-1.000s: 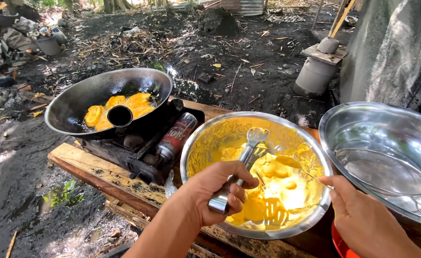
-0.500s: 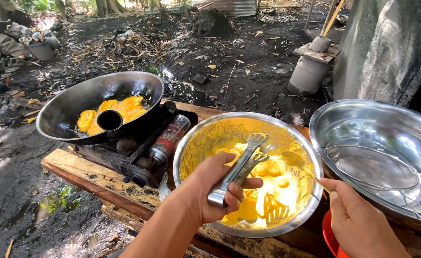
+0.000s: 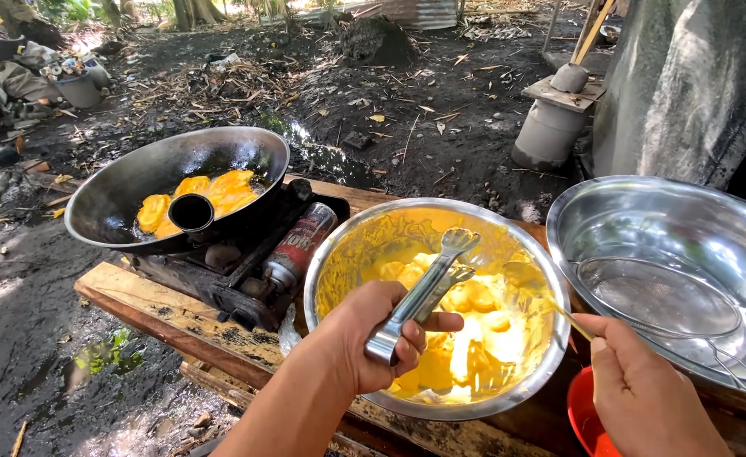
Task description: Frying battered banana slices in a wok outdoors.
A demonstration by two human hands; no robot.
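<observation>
My left hand (image 3: 379, 332) grips metal tongs (image 3: 428, 283), their tips held over a steel mixing bowl (image 3: 356, 241) of yellow batter and coated pieces (image 3: 470, 296). At the bowl's right rim my right hand (image 3: 644, 393) holds a spoon (image 3: 542, 292), its bowl end dipped in the batter. To the left a dark wok (image 3: 119, 199) sits on a portable gas stove (image 3: 246, 279), with golden fritters (image 3: 212, 193) frying in oil.
A large empty steel basin (image 3: 644, 211) with a wire skimmer (image 3: 669, 300) stands at right. A gas canister (image 3: 301, 245) lies in the stove. All rests on a wooden plank bench (image 3: 153, 300). A red container (image 3: 589, 419) sits below. Muddy ground and a grey concrete block (image 3: 551, 131) lie beyond.
The tongs have shifted slightly inside the bowl and the spoon has dipped lower into the batter. The view has drifted a little; both hands keep their grips.
</observation>
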